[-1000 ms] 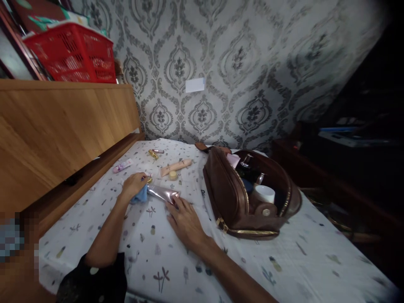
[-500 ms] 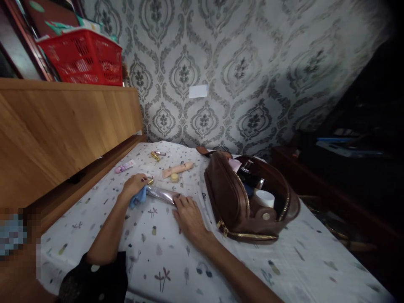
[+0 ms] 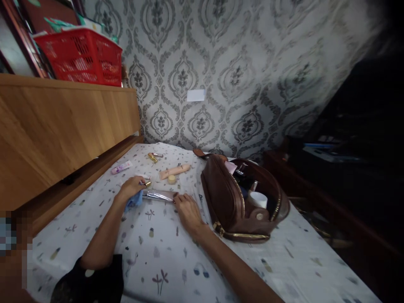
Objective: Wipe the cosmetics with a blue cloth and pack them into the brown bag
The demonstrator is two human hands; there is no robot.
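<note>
My left hand is closed on a crumpled blue cloth. A small gold piece shows at its fingertips; I cannot tell whether it is gripped or only touched. From beside the cloth a shiny silver tube runs to the right, lying nearly level. The fingers of my right hand close around the tube's right end. Just beyond the tube are a peach tube and a small jar with a yellowish lid.
Right of my hands stands an unzipped brown toiletry bag, with a white jar inside. A purple-and-white tube and a gold lipstick-like tube lie farther back on the patterned sheet. A wooden panel borders the left, below a red basket.
The silver tube has turned from slanting down to the right to nearly level, its right end raised with my right hand. My left hand keeps the cloth. The whole view has shifted slightly.
</note>
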